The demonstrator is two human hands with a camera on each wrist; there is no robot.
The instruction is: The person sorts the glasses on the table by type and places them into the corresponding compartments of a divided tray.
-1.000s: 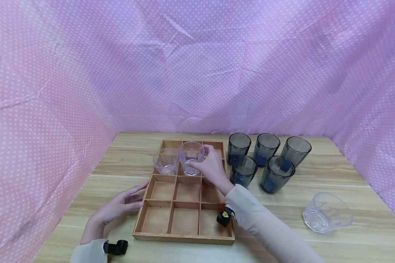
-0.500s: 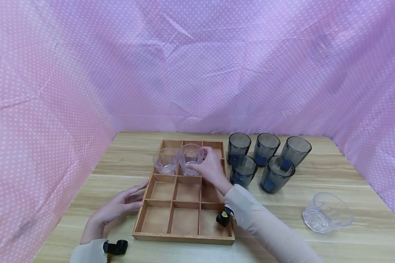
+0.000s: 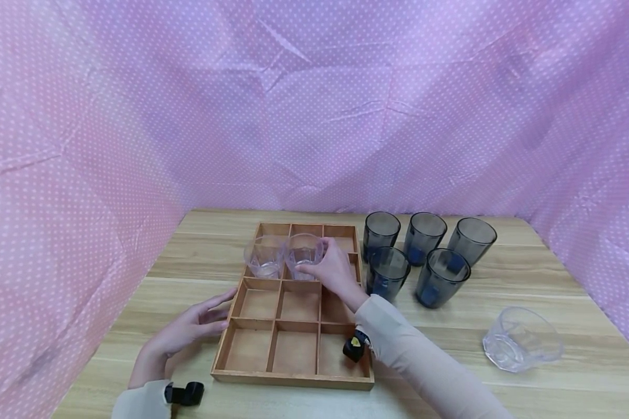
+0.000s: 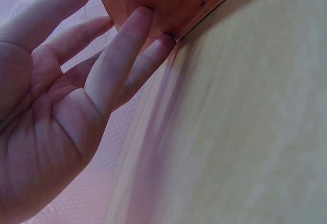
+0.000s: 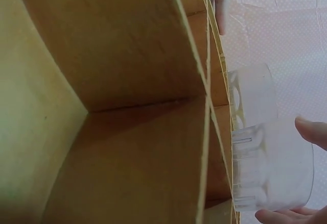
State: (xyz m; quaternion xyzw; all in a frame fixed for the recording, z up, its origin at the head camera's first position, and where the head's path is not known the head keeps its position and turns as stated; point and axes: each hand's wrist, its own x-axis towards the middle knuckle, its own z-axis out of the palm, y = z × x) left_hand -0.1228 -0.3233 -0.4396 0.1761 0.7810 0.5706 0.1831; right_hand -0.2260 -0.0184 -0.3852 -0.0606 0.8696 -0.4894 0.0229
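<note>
Pale wood-grain bench (image 3: 199, 256), pink white-dotted fabric (image 3: 314, 116) draped behind and at both sides, divided wooden tray (image 3: 292, 381) on the bench, right grip (image 3: 336, 269) pinching a clear cup (image 3: 301, 250) at its middle column, second row from the far side, left grip (image 3: 191, 329) relaxed, fingers touching the tray's left side

Pale beige sleeves (image 3: 424, 365), black wrist straps (image 3: 174, 395), blocky black cameras (image 3: 193, 394) — the right one marked yellow.
</note>
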